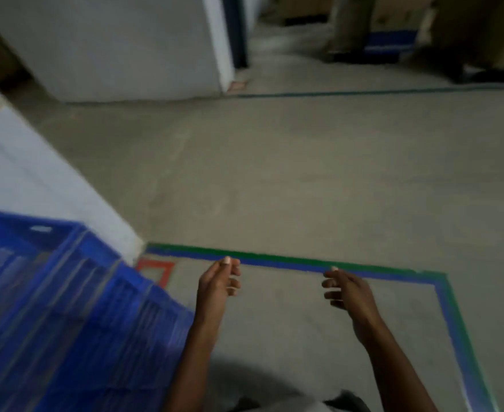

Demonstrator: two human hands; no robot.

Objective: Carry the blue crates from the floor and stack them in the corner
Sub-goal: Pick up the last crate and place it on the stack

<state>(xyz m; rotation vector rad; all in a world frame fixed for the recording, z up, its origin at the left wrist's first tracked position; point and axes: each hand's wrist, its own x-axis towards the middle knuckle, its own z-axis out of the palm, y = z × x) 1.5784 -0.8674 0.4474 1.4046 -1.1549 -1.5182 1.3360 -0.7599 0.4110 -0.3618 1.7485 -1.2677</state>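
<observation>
blue plastic, bright and ribbed, fills the lower left of the view: a stack of blue crates stands on the concrete floor, against the foot of a white wall. the top crate is open, with thin vertical ribs on its sides and a small oblong handle slot near its far rim. the picture is blurred, so i cannot tell how many crates are in the stack.

both hands are held out over the floor, apart from each other and from the crates. the left hand has loosely bent fingers and grasps nothing. the right hand also has relaxed, slightly spread fingers and carries nothing.

the floor is grey, matt and a little rough. a band of tape, green beside blue, runs across just beyond the fingertips and turns at a corner toward the lower right edge of the floor. a small red tape square lies at the wall's corner, just beside the crates. farther away a white pillar stands on the floor, and brown cardboard shapes are behind it, too blurred to tell more.
</observation>
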